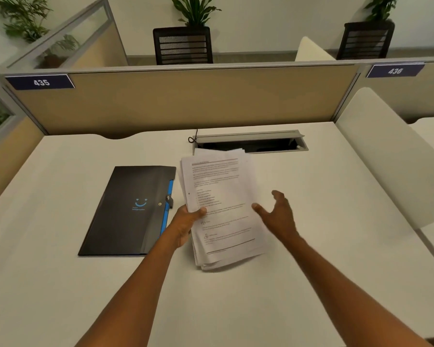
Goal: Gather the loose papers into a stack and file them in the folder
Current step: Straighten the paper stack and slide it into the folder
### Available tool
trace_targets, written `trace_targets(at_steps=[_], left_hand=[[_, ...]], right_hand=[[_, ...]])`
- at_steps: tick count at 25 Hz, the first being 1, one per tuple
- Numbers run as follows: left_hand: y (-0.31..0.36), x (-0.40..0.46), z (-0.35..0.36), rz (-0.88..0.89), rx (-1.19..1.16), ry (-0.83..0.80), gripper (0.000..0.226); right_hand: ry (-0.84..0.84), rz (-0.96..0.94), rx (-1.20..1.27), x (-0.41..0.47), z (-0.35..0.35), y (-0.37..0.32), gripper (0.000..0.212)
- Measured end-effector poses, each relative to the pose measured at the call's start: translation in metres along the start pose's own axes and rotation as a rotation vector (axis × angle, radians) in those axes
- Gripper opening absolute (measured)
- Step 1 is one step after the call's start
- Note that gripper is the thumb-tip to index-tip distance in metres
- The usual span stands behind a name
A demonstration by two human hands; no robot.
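A stack of printed white papers [221, 196] lies at the middle of the white desk, its sheets slightly fanned. My left hand [187, 221] grips the stack's left edge, thumb on top of the sheets. My right hand [277, 215] hovers over the stack's right side, fingers spread, holding nothing. A closed black folder [128, 209] with a blue smiley print and a blue edge strip lies flat just left of the papers, close to my left wrist.
An open cable tray [251, 144] with a grey flap is set into the desk [60, 284] behind the papers. A tan partition [181, 101] labelled 435 closes the back. A white divider [386, 159] stands at the right.
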State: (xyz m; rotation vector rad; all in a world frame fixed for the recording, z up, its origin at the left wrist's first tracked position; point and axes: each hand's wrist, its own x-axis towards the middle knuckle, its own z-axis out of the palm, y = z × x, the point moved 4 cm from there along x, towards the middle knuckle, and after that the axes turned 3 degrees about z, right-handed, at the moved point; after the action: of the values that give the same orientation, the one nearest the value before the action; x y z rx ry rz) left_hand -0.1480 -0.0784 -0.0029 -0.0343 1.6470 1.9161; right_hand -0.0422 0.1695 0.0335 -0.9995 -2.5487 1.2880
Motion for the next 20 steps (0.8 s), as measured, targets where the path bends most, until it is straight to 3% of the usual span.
trace_targets(at_steps=[2, 5, 9, 14, 20], left_hand=[[0.018, 0.0, 0.003, 0.055, 0.004, -0.073, 0.034], [0.042, 0.002, 0.013, 0.117, 0.025, -0.151, 0.034], [0.067, 0.004, 0.02, 0.182, 0.073, -0.195, 0.03], [0.072, 0.003, 0.026, 0.19, 0.163, -0.241, 0.037], [0.07, 0.005, 0.022, 0.253, 0.198, -0.125, 0.031]], right_hand=[[-0.161, 0.065, 0.148, 0.018, -0.011, 0.002, 0.091], [-0.373, -0.06, 0.337, 0.028, -0.017, -0.011, 0.083], [-0.361, -0.157, 0.607, 0.032, -0.025, -0.024, 0.063], [-0.377, -0.217, 0.665, 0.032, -0.02, -0.028, 0.061], [-0.269, -0.215, 0.679, 0.035, -0.019, -0.028, 0.035]])
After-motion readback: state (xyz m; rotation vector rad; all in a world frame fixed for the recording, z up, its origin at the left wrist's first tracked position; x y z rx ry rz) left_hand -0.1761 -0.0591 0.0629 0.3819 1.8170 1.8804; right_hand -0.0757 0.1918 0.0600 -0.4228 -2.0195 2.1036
